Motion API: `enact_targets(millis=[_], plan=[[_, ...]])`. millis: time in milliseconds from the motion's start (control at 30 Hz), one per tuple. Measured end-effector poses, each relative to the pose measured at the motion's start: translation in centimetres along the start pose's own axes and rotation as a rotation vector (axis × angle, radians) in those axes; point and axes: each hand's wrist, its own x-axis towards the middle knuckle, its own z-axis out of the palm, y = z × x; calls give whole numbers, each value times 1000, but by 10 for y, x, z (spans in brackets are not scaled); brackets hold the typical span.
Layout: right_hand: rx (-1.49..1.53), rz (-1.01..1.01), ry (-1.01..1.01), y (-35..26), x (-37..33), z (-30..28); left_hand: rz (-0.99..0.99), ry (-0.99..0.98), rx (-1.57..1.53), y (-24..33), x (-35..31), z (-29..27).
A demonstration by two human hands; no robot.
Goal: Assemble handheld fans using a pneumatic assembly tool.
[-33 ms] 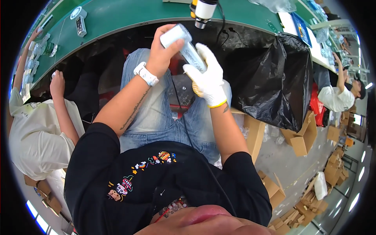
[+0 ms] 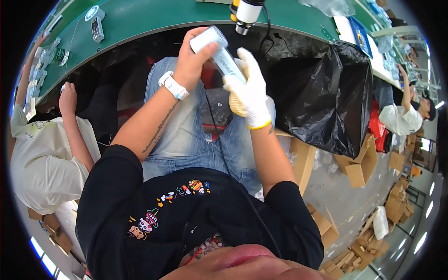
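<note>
I see my left hand [image 2: 192, 56] bare, with a white wristband [image 2: 173, 86] on the wrist, and its fingers are closed around the upper end of a light grey handheld device [image 2: 217, 50]. The device is held above my lap, just in front of the edge of the green table [image 2: 154, 16], and it is tilted, with its round head up toward the table and its body going down to the right. My right hand [image 2: 249, 91] wears a white glove with a yellow cuff; its fingers are curled around the lower part of the same device, so both hands hold it together and are touching it close to each other. A thin black cable [image 2: 213, 126] hangs down over my blue jeans [image 2: 186, 135]. To my right there is a black plastic bag [image 2: 322, 88], and cardboard boxes [image 2: 354, 170] stand on the floor near it. On my left, another person in a pale shirt [image 2: 37, 163] works at the table.
</note>
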Motion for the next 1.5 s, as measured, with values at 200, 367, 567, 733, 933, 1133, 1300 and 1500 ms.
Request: enact_targets(millis=[200,367,567,733,933,1133,1300,1500], plan=[[1397,727,-467,2,-7,4,-71,98,-248,11,4,-14],[1554,734,-406,4,3,-10,-66,-122,-424,33,-2,-24],[1319,641,-427,13,1,-20,-58,-40,48,19,-9,-37],[1367,698,-452,8,0,-5,22,129,-11,19,-11,-27],[1373,749,-465,1,-5,8,14,265,-85,19,-8,-28],[1197,641,-299,6,-2,14,23,311,-47,16,-2,-24],[1138,659,-230,19,1,19,69,384,-59,18,9,-21],[1166,693,-198,29,2,10,149,454,-260,9,26,-34]])
